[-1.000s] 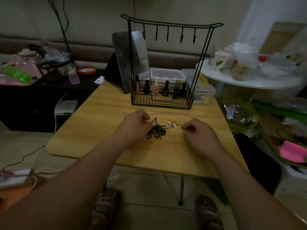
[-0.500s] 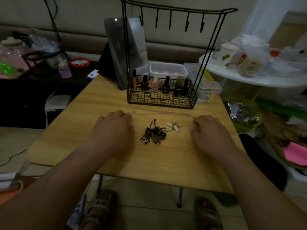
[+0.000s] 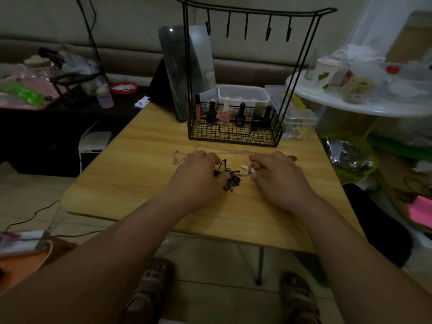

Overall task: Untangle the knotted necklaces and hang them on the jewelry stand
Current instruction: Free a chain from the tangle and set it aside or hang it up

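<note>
A dark knotted necklace cluster (image 3: 230, 180) lies on the wooden table (image 3: 131, 181) between my hands. My left hand (image 3: 197, 176) has its fingers curled at the cluster's dark cord. My right hand (image 3: 279, 177) pinches the white starfish pendant (image 3: 246, 170). A thin silver chain (image 3: 224, 150) runs across the table just beyond both hands, looping at the left. The black wire jewelry stand (image 3: 247, 12) with several empty hooks rises behind; its basket (image 3: 233, 134) holds nail polish bottles.
A dark mirror (image 3: 184, 71) leans left of the stand. Clear plastic boxes (image 3: 243, 94) sit behind the basket. A white round table (image 3: 364, 106) with cups and clutter stands at right. A low dark shelf (image 3: 58, 108) with bags is at left. My sandalled feet show below.
Both hands moved inward from the silver chain's ends to the dark cluster and starfish pendant. The camera moved closer to the table.
</note>
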`<state>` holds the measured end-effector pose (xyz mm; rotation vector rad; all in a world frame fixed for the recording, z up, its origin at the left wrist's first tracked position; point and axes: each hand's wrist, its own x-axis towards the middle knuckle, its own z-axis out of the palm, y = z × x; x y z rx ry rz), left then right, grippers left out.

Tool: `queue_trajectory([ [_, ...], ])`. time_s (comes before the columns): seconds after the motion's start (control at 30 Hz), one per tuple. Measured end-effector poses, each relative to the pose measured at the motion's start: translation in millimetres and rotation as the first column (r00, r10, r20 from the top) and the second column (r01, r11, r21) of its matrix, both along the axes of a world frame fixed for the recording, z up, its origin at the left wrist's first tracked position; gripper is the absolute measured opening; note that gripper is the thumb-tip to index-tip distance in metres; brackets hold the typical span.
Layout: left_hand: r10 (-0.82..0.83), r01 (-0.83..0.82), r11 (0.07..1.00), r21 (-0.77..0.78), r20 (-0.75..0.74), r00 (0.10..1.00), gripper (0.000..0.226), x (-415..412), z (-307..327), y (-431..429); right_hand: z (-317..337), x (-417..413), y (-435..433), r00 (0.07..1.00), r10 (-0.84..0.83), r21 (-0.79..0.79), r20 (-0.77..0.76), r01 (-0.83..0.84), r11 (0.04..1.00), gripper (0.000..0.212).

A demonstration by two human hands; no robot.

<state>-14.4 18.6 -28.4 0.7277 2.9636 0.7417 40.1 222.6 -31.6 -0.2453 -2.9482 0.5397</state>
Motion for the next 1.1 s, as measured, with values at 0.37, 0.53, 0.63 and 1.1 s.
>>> queue_trajectory([
  [0.37,-0.003,-0.161,0.912,0.377,0.4,0.917,0.014,-27.5,17.4,1.4,21.5,10.9,17.1,0.989,0.01,0.019,0.15,-0.013,1.0,0.01],
  [0.53,-0.105,-0.263,0.814,0.518,0.575,0.811,0.014,-26.3,20.6,8.9,24.6,14.6,5.8,0.994,0.042,-0.008,0.101,-0.041,0.999,0.029],
  [0.63,-0.147,-0.283,0.786,0.549,0.611,0.778,0.014,-22.5,22.0,12.8,21.5,11.6,-8.6,0.992,0.119,-0.071,0.045,-0.116,0.991,0.033],
  [1.1,-0.292,-0.269,0.695,0.667,0.604,0.742,0.007,-17.5,32.2,0.4,16.3,8.9,-25.3,0.986,0.168,-0.555,-0.024,-0.153,0.818,0.033],
])
